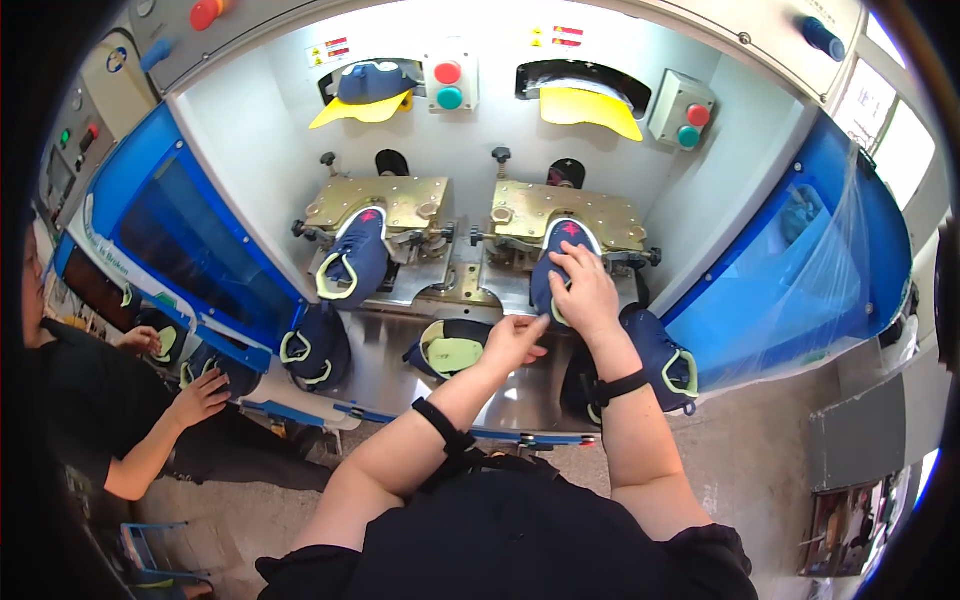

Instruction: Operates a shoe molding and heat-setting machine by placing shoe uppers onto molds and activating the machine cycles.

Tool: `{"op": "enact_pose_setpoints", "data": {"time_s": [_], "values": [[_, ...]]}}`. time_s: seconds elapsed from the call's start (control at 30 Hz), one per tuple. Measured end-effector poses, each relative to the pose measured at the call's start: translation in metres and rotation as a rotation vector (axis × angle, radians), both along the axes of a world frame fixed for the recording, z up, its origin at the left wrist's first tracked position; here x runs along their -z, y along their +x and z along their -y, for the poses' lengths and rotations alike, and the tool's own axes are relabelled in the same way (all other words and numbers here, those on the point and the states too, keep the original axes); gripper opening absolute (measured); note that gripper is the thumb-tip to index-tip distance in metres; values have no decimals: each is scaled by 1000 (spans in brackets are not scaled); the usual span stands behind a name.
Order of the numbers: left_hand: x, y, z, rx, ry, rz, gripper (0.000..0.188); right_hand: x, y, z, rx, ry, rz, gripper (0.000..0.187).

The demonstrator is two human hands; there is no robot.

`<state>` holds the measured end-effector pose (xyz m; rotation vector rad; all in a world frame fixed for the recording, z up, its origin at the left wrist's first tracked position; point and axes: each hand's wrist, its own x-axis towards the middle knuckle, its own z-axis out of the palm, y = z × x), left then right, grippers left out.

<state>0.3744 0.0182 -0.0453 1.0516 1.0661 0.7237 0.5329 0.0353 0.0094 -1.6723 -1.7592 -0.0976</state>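
A dark blue shoe (566, 236) with a red mark sits toe-in under the right metal clamp plate. Over its upper lies my right hand (588, 290), thumb on one side and fingers curved across the top. My left hand (515, 342) has thumb and forefinger pinched at the heel end of the same shoe; the exact spot between the fingertips is small and partly hidden. Below the left fingers, another blue shoe (452, 348) with a pale green lining rests on the metal ledge. A matching shoe (358, 256) stands toe-in under the left clamp plate (385, 202).
More blue shoes stand on the ledge, one at the left (316, 348) and one beside my right forearm (660, 355). Button boxes (452, 82) and yellow flaps (590, 108) are on the machine's back wall. Blue side panels (800, 260) flank it. A co-worker (90, 400) handles shoes at left.
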Motion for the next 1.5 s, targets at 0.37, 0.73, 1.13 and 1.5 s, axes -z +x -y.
{"op": "enact_pose_setpoints", "data": {"time_s": [0.37, 0.73, 1.13, 1.5], "values": [[80, -135, 41, 252, 898, -1360, 31, -5, -11, 14, 16, 77, 42, 35], [-40, -148, 72, -104, -97, 712, 30, 18, -96, 126, -631, 243, -193, 42], [-55, -153, 72, -38, -11, 634, 43, -167, -2, -22, 41, 629, -68, 17], [-40, -192, 78, -214, -69, 553, 35, -128, 69, -128, 284, 870, -333, 35]]}}
